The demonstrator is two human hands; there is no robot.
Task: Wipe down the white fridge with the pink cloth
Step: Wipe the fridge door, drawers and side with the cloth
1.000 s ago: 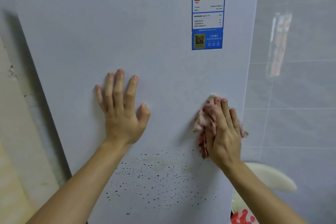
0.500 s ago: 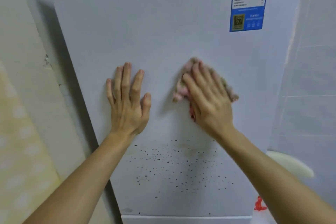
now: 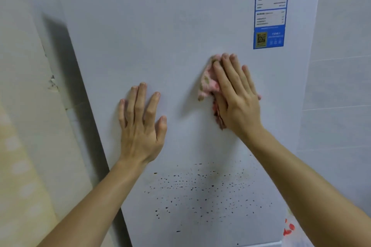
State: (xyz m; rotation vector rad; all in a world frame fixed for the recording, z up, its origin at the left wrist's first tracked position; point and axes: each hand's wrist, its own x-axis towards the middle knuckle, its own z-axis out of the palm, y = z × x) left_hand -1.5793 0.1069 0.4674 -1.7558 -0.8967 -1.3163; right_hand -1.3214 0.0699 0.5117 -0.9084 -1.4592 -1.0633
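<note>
Two hands flat against white fridge (image 3: 160, 36) door. Left hand (image 3: 140, 128): fingers (image 3: 140, 102) straight, slightly spread, pressed on bare panel, holding nothing. Right hand (image 3: 237, 100): fingers straight, close together, pressing pink cloth (image 3: 208, 82) onto door. Cloth bunched under palm, poking out left of and below right fingers. Blue energy label (image 3: 270, 8) up-right of right fingers. Dark specks (image 3: 200, 190) scattered below both wrists.

The white fridge door (image 3: 160, 36) bears a blue energy label (image 3: 270, 8); a pink cloth (image 3: 208, 82) is pressed just below it, black specks (image 3: 200, 188) well below.
</note>
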